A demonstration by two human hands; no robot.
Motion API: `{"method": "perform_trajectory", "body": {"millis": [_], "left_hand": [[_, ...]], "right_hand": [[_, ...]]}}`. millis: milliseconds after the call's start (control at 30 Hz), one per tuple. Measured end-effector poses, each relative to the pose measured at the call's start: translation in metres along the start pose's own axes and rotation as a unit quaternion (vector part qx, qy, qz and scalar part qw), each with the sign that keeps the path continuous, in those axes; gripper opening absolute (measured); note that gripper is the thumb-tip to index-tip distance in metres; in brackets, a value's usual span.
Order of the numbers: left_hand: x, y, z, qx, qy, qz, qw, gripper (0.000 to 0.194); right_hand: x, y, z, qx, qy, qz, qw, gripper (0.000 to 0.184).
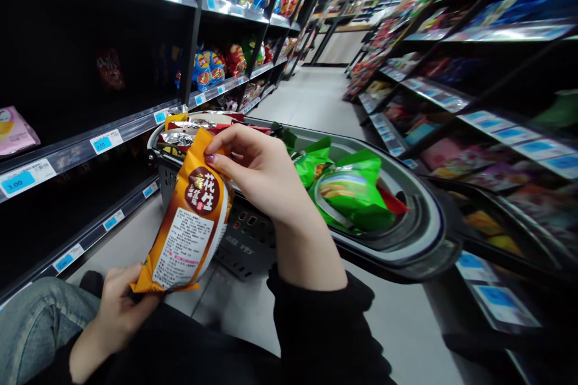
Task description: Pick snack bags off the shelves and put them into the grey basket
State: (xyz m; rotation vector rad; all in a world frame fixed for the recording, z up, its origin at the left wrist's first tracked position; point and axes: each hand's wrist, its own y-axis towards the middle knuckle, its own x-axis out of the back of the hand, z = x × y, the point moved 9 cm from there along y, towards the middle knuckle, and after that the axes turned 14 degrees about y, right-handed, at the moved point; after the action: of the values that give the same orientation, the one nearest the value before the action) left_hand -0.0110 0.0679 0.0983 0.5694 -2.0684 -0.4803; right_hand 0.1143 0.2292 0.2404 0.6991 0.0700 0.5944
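An orange and brown snack bag (187, 228) with a white text panel is stretched between both my hands, tilted, its printed back facing me. My right hand (253, 165) pinches its top edge between thumb and fingers. At the lower corner, my left hand (120, 301) grips the bag with the thumb in front. Just behind the bag stands a grey shopping basket (253, 246). Inside the basket lie green snack bags (350, 186) on the right and red and silver packets (180, 139) on the left, partly hidden by my right hand and the orange bag.
Left, a dark shelf (130, 126) with price tags holds a pink packet (17, 131) and a dim red bag (109, 68). Chip bags (210, 66) fill shelves farther along. Stocked shelves (497, 102) line the right side, blurred. A pale floor aisle (311, 93) runs between them.
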Motion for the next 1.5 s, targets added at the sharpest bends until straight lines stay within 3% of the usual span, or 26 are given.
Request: {"method": "perform_trajectory", "body": {"millis": [367, 767, 1000, 1167, 1500], "left_hand": [[0.003, 0.006, -0.012, -0.033, 0.005, 0.005, 0.999, 0.013], [-0.003, -0.006, 0.006, 0.000, 0.019, 0.002, 1.000, 0.011], [0.004, 0.005, -0.010, -0.034, 0.007, -0.006, 0.999, 0.013], [0.015, 0.008, -0.015, -0.036, 0.021, -0.050, 0.998, 0.008], [0.011, 0.009, -0.010, -0.022, 0.005, -0.029, 0.999, 0.011]], "right_hand": [[0.000, 0.000, 0.000, -0.007, 0.006, -0.003, 1.000, 0.001], [0.000, 0.000, -0.001, -0.009, 0.017, -0.005, 1.000, 0.002], [0.000, 0.000, -0.001, -0.006, 0.019, -0.003, 1.000, 0.002], [0.001, 0.000, -0.002, -0.007, 0.023, -0.003, 1.000, 0.003], [0.002, 0.000, -0.004, -0.010, 0.025, -0.011, 1.000, 0.003]]}}
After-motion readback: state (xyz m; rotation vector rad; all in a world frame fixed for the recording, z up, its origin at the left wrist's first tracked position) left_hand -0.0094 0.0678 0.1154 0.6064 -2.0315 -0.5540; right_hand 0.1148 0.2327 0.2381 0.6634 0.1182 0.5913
